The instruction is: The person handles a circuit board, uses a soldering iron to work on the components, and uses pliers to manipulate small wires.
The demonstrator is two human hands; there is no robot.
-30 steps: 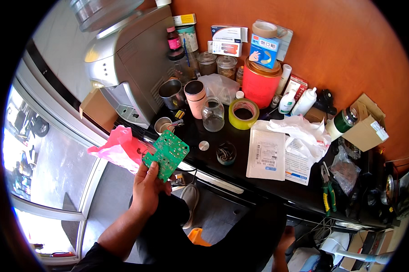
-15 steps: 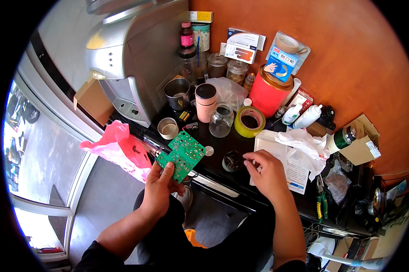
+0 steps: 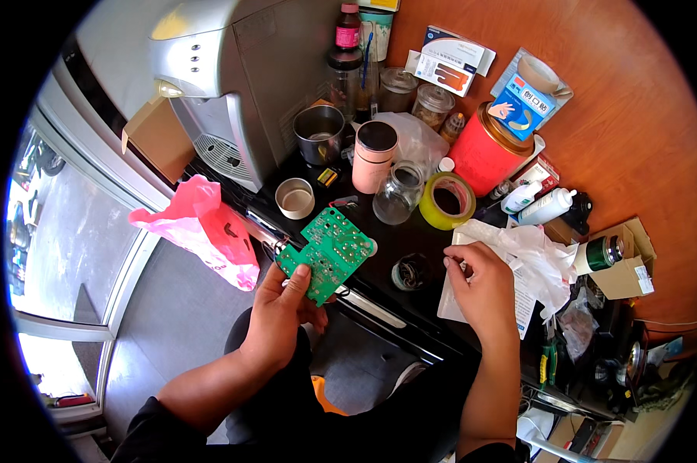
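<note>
A green circuit board [image 3: 331, 251] dotted with solder joints is held at its lower left corner by my left hand [image 3: 273, 310], thumb on top and fingers beneath. It is tilted above the front edge of the dark desk. My right hand [image 3: 483, 287] hovers over white printed paper, thumb and index finger brought together and the other fingers curled. Whatever may be between those fingertips is too small to make out. Just left of that hand stands a small round container [image 3: 410, 272] with dark bits inside, not touched by either hand.
Beyond the board are a metal cup [image 3: 294, 198], a pink tumbler [image 3: 374, 158], a glass jar [image 3: 399, 193] and yellow tape [image 3: 447, 201]. A red canister [image 3: 487, 154] stands behind. Pliers [image 3: 548, 361] lie far right; a pink plastic bag [image 3: 202, 228] hangs at the left.
My right hand has drawn away to the right from the small container, its fingers curling closer together. The view has shifted slightly. My left hand keeps its hold on the circuit board.
</note>
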